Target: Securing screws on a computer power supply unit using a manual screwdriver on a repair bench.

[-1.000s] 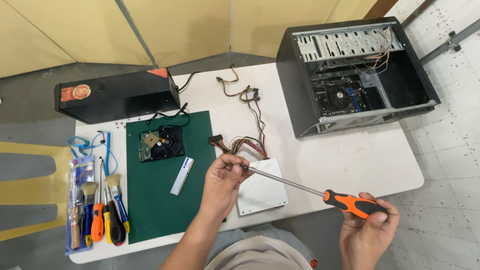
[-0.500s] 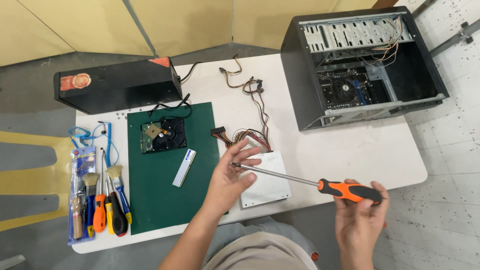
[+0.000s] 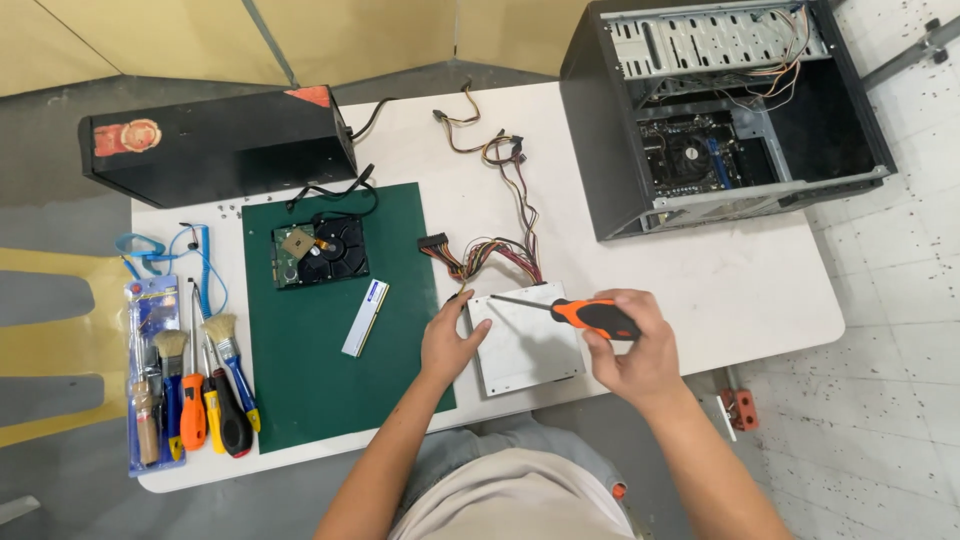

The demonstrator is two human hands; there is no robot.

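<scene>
The white table [image 3: 700,290] fills the middle of the frame; its left part is covered by a green mat [image 3: 310,380], and its near edge is hidden in the center by the person's body. In the upper right stands an open black computer case [image 3: 600,120], with its top cut off by the frame edge; the boards and wires inside are too small to make out clearly. In the upper left lies a closed black case [image 3: 220,145].

In the lower center, at the near edge of the table, lies the silver power supply unit [image 3: 525,350], a flat grey metal box. Its left edge is partly hidden under the left hand [image 3: 452,343], and a bundle of coloured cables [image 3: 495,255] goes from its far side toward the upper center. The left hand rests flat on the unit's left corner, with fingers loosely together and the thumb apart. The right hand [image 3: 628,352], just right of the unit, is closed around the orange and black handle of a screwdriver [image 3: 560,309]. The thin shaft points left over the top face of the unit; whether the tip touches a screw I cannot tell.

On the mat lies an opened hard drive [image 3: 320,252] and below it a white memory stick [image 3: 365,318]. In the lower left lies a row of brushes and screwdrivers [image 3: 195,385], partly overlapping each other.
</scene>
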